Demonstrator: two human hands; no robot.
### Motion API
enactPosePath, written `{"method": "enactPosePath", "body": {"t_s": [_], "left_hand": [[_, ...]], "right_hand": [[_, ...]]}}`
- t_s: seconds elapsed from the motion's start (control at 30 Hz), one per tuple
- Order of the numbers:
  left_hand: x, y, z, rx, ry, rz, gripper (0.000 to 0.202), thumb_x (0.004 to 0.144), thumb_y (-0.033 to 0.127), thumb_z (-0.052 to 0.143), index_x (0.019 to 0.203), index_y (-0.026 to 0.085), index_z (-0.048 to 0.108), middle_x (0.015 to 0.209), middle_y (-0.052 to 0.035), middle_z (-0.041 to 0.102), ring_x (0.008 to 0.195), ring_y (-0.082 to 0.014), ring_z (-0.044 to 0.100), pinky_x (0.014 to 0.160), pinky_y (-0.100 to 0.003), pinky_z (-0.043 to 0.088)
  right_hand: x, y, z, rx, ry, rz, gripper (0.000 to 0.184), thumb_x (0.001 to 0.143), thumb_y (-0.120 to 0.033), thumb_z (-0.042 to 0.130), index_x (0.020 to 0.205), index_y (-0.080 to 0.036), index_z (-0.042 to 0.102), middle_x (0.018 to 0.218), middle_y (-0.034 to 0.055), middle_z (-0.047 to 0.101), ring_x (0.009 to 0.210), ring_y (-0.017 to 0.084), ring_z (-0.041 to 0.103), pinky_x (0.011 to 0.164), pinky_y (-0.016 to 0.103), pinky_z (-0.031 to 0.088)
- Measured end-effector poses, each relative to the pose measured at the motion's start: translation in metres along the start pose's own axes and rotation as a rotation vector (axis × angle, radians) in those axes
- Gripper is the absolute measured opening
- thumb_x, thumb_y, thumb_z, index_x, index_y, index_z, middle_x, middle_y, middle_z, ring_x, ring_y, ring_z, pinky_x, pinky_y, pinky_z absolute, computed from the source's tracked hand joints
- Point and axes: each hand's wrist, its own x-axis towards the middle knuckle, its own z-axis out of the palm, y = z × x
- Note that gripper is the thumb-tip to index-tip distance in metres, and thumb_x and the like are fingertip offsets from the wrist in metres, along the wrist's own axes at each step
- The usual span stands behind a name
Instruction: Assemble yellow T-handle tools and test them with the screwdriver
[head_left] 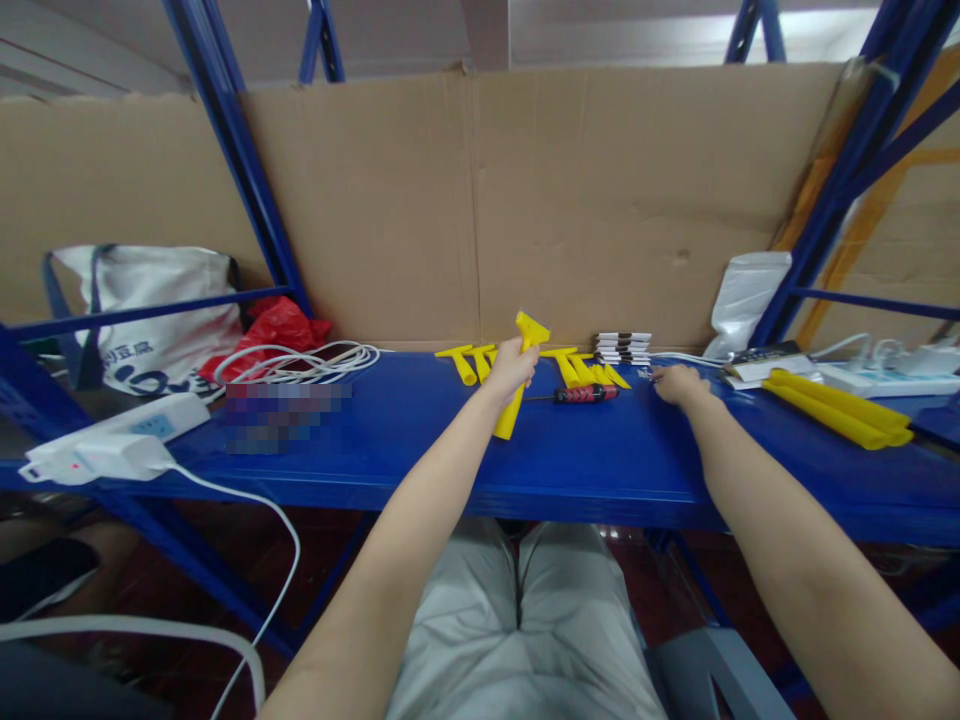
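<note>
My left hand [511, 366] is wrapped round a yellow plastic scraper [523, 375], held upright above the blue shelf [420, 450] with its wide head on top. My right hand [679, 384] rests knuckles-up on the shelf, fingers curled over small metal bits I cannot make out. A red-and-black screwdriver [586, 393] lies between the two hands. Several more yellow scrapers [581, 367] lie behind it, others [469, 360] left of my left hand. A stack of small black-and-white packets [623, 347] sits by the cardboard wall.
Yellow tubes [840, 415] lie at the right beside white power strips [892, 375] and a white pouch [746, 295]. A coiled white cable [307, 362], red bag [274, 325], tote bag [161, 320] and power strip [112, 445] fill the left. Blue rack posts flank both sides.
</note>
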Motion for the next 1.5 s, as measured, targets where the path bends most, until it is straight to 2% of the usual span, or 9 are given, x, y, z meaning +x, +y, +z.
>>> {"method": "enactPosePath", "body": {"t_s": [0.13, 0.33, 0.6, 0.77, 0.87, 1.0, 1.17, 1.3, 1.5], "left_hand": [[-0.002, -0.002, 0.002, -0.188, -0.103, -0.162, 0.019, 0.082, 0.005, 0.042, 0.068, 0.018, 0.039, 0.051, 0.0082, 0.04, 0.035, -0.0021, 0.034, 0.037, -0.015, 0.025], [-0.003, -0.008, 0.008, -0.24, -0.25, -0.348, 0.018, 0.081, 0.004, 0.041, 0.069, 0.017, 0.04, 0.049, 0.007, 0.042, 0.034, -0.0036, 0.034, 0.037, -0.017, 0.025], [-0.009, -0.004, 0.012, -0.23, -0.357, -0.437, 0.018, 0.085, 0.003, 0.039, 0.072, 0.016, 0.043, 0.047, 0.0062, 0.043, 0.034, -0.0043, 0.035, 0.037, -0.017, 0.026], [-0.01, -0.004, 0.012, -0.211, -0.377, -0.45, 0.021, 0.085, 0.004, 0.039, 0.069, 0.016, 0.041, 0.046, 0.0062, 0.043, 0.034, -0.0041, 0.035, 0.038, -0.017, 0.028], [-0.009, -0.005, 0.011, -0.225, -0.375, -0.444, 0.02, 0.085, 0.004, 0.039, 0.069, 0.016, 0.042, 0.048, 0.0057, 0.044, 0.035, -0.0043, 0.036, 0.037, -0.017, 0.027], [-0.01, -0.004, 0.012, -0.232, -0.38, -0.445, 0.018, 0.084, 0.005, 0.04, 0.07, 0.016, 0.043, 0.048, 0.0055, 0.044, 0.035, -0.0043, 0.035, 0.037, -0.017, 0.027], [-0.011, -0.003, 0.012, -0.239, -0.389, -0.426, 0.019, 0.084, 0.004, 0.041, 0.069, 0.016, 0.044, 0.047, 0.0062, 0.043, 0.034, -0.0036, 0.034, 0.037, -0.017, 0.027], [-0.012, -0.002, 0.012, -0.245, -0.4, -0.409, 0.02, 0.085, 0.004, 0.04, 0.069, 0.015, 0.043, 0.048, 0.0064, 0.044, 0.033, -0.0026, 0.034, 0.036, -0.016, 0.027], [-0.011, -0.004, 0.012, -0.28, -0.426, -0.396, 0.019, 0.085, 0.004, 0.041, 0.07, 0.015, 0.043, 0.048, 0.0066, 0.044, 0.033, -0.0026, 0.034, 0.036, -0.016, 0.027]], "right_hand": [[-0.009, -0.007, -0.006, -0.048, 0.01, -0.031, 0.037, 0.081, -0.022, 0.046, 0.114, -0.021, 0.064, 0.128, 0.0163, 0.05, 0.119, 0.033, 0.043, 0.094, 0.051, 0.036], [-0.02, -0.019, -0.011, -0.127, 0.042, -0.113, 0.034, 0.083, -0.017, 0.038, 0.102, -0.012, 0.066, 0.117, 0.0197, 0.056, 0.115, 0.031, 0.047, 0.091, 0.049, 0.038], [-0.021, -0.025, -0.008, -0.164, 0.05, -0.173, 0.035, 0.085, -0.017, 0.036, 0.104, -0.008, 0.064, 0.117, 0.0216, 0.056, 0.117, 0.031, 0.047, 0.094, 0.047, 0.036], [-0.019, -0.027, -0.007, -0.135, 0.067, -0.182, 0.034, 0.082, -0.013, 0.04, 0.107, -0.005, 0.063, 0.117, 0.0245, 0.056, 0.114, 0.032, 0.051, 0.094, 0.046, 0.036], [-0.019, -0.033, -0.01, -0.007, 0.094, -0.201, 0.028, 0.081, -0.015, 0.043, 0.097, -0.009, 0.066, 0.11, 0.02, 0.061, 0.105, 0.029, 0.056, 0.087, 0.039, 0.042], [-0.026, -0.051, -0.018, 0.311, 0.132, -0.392, 0.017, 0.079, -0.019, 0.049, 0.08, -0.014, 0.065, 0.09, 0.0098, 0.067, 0.084, 0.019, 0.06, 0.076, 0.028, 0.044], [-0.044, -0.079, -0.02, 0.674, 0.131, -0.59, 0.009, 0.072, -0.021, 0.056, 0.067, -0.016, 0.061, 0.082, 0.0042, 0.064, 0.078, 0.015, 0.057, 0.079, 0.027, 0.043], [-0.053, -0.091, -0.018, 0.77, 0.084, -0.636, 0.009, 0.067, -0.02, 0.06, 0.058, -0.018, 0.058, 0.075, 0.0019, 0.061, 0.076, 0.014, 0.055, 0.08, 0.028, 0.043], [-0.054, -0.092, -0.017, 0.816, 0.066, -0.622, 0.009, 0.064, -0.019, 0.06, 0.055, -0.018, 0.058, 0.075, 0.0013, 0.062, 0.077, 0.014, 0.056, 0.08, 0.027, 0.042]]}}
